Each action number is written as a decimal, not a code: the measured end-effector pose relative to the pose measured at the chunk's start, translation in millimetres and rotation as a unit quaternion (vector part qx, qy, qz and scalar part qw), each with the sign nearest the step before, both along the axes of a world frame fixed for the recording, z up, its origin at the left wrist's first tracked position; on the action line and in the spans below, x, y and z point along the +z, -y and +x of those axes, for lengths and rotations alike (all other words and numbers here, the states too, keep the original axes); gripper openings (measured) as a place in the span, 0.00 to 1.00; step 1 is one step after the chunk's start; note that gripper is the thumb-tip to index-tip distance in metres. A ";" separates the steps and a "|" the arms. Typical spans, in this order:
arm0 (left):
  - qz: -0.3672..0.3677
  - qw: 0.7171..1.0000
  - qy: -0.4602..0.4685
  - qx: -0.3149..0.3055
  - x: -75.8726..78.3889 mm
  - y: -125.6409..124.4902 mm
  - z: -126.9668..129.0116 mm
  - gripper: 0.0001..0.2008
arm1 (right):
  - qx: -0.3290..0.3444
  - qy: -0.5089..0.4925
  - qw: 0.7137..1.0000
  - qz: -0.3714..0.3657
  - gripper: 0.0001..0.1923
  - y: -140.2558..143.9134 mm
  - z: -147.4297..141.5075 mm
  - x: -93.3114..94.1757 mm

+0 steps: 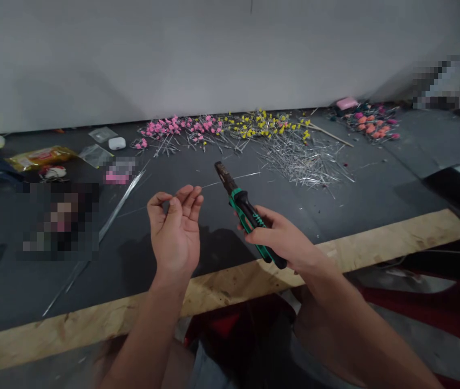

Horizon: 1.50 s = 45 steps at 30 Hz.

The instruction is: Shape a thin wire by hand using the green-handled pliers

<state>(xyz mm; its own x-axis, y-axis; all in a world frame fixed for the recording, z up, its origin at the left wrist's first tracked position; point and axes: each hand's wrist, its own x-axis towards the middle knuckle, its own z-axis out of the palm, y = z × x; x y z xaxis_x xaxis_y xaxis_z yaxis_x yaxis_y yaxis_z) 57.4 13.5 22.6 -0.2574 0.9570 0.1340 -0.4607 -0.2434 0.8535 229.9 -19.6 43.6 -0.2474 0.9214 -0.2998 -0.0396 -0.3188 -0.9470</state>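
Observation:
My left hand is raised palm up over the dark table, thumb and index finger pinched on a thin metal wire. The other fingers are loosely curled. To the right, the wire crosses the jaws of green and black pliers; whether it lies between them or behind them I cannot tell. My right hand is wrapped round the plier handles, the jaws pointing up and to the left. Beyond the pliers lies a loose heap of short silver wires. A bundle of long straight wires lies left of my left hand.
Along the wall lie wire pieces with pink tops, yellow tops and orange tops. A white case and a yellow packet are at the left. A wooden strip edges the table; a dark flat object lies at the right.

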 end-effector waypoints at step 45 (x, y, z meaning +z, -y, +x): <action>-0.014 0.999 -0.014 0.034 15.3 -9.1 -22.8 0.05 | -0.001 0.309 0.931 0.193 0.05 -49.1 38.8 -31.3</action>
